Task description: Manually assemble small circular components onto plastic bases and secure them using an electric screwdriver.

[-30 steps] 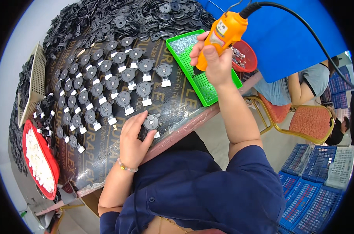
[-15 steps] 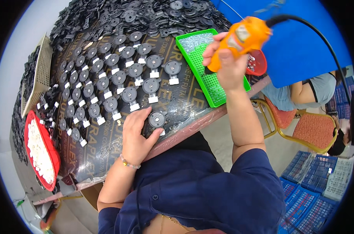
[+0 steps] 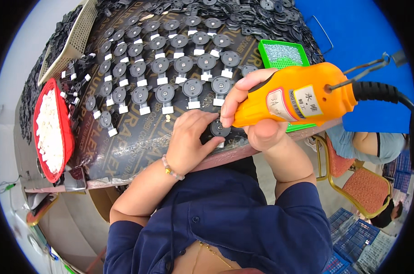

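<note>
My right hand (image 3: 264,135) is wrapped around an orange electric screwdriver (image 3: 284,98) with a black cable at its back. Its front end is over a round black plastic part (image 3: 221,129) near the table's front edge; the tip itself is hidden by my fingers. My left hand (image 3: 191,137) rests on the table and steadies that part between thumb and fingers. A bit of white shows at the part's lower side. Beyond both hands, rows of similar black round parts (image 3: 165,93) with white end pieces lie spread out.
A green tray (image 3: 264,55) of small silvery pieces stands at right, partly behind the screwdriver. At left are a red basket (image 3: 70,137) of white pieces and a beige basket (image 3: 74,39). Black parts (image 3: 280,23) are heaped at the back. A person (image 3: 385,148) sits beyond the chair (image 3: 366,189).
The screwdriver has come down and left in my right hand, from above the green tray to the black part by my left hand. The whole view has shifted.
</note>
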`<state>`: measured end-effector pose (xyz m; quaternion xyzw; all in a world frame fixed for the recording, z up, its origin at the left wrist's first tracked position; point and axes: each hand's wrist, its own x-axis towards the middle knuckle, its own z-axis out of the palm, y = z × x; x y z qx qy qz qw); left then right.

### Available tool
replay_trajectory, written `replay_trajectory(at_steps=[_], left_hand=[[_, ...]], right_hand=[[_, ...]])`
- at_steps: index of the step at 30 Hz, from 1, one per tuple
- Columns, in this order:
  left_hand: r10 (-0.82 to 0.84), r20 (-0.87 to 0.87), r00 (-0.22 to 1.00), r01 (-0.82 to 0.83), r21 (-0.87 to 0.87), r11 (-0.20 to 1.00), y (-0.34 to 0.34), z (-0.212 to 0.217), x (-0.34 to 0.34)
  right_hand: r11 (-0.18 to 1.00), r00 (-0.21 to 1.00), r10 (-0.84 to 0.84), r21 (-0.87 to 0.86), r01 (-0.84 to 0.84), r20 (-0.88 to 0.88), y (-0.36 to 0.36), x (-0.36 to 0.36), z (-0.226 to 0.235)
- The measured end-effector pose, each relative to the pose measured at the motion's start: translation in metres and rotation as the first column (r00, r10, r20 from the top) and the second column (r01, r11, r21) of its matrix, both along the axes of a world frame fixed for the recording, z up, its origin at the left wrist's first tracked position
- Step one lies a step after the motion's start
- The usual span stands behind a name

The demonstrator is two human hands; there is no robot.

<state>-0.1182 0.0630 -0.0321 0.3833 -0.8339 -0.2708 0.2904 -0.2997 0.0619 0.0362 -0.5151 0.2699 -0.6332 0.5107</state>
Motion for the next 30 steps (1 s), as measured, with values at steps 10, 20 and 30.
replay_trajectory(at_steps=[10,20,30], left_hand=[[0.005,-0.081,0.997,-0.007,-0.017,1.000,-0.001,-0.004,0.000],[-0.040,0.030,0.999,0.040,-0.004,0.999,0.001,0.007,0.001],[-0.019,0.048,0.999,0.024,-0.107,0.994,0.006,0.001,-0.008]], right_hand=[[0.998,0.998,0.057,0.022,-0.057,0.001,0.001,0.009,-0.012],[0.998,0.997,0.052,0.019,-0.053,0.059,-0.010,-0.003,-0.015],[0.880,0.865,-0.468,-0.186,0.437,-0.181,-0.038,-0.133,-0.002]])
